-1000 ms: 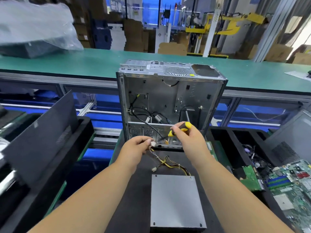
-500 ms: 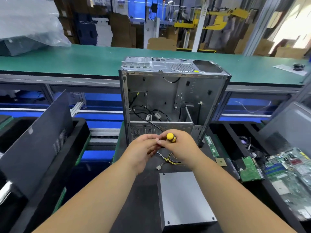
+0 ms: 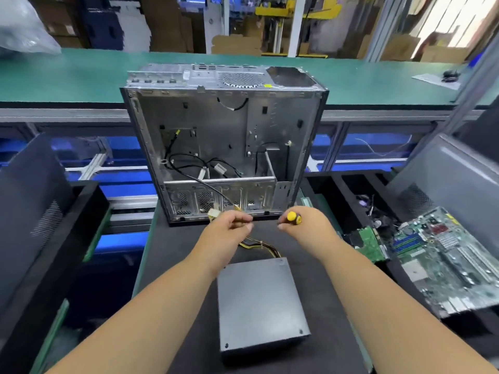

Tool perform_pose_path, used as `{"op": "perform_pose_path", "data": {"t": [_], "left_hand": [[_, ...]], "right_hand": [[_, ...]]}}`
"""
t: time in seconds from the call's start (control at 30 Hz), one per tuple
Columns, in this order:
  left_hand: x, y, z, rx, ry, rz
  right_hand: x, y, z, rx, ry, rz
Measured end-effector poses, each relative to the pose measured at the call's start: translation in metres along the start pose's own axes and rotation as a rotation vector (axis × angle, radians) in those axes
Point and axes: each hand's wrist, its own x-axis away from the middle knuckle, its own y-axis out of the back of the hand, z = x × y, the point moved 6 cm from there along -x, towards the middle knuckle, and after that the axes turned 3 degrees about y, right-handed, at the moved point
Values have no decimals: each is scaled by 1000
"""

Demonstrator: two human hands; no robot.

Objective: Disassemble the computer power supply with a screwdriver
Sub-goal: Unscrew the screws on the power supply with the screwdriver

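The open metal case [image 3: 224, 141] stood upright on the dark mat [image 3: 172, 249], its inside facing us. In front of it, nearer to us, the grey power supply [image 3: 260, 300] lay flat on the mat, its yellow and black cables [image 3: 263, 245] running up toward our hands. Our left hand [image 3: 225, 234] pinched those cables (a pale connector [image 3: 213, 213] showed just beyond the knuckles). Our right hand [image 3: 305, 225] was wrapped around the screwdriver [image 3: 293, 217], its yellow butt poking up.
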Motion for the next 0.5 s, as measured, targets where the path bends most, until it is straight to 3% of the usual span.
{"op": "perform_pose_path", "data": {"t": [0.23,0.5], "left_hand": [[-2,-36,6,2,48,-72],[-1,-54,16,-33,46,-167]], "right_hand": [[-24,-8,-84,182,-90,190],[-49,-37,-121,439,-15,309]]}}
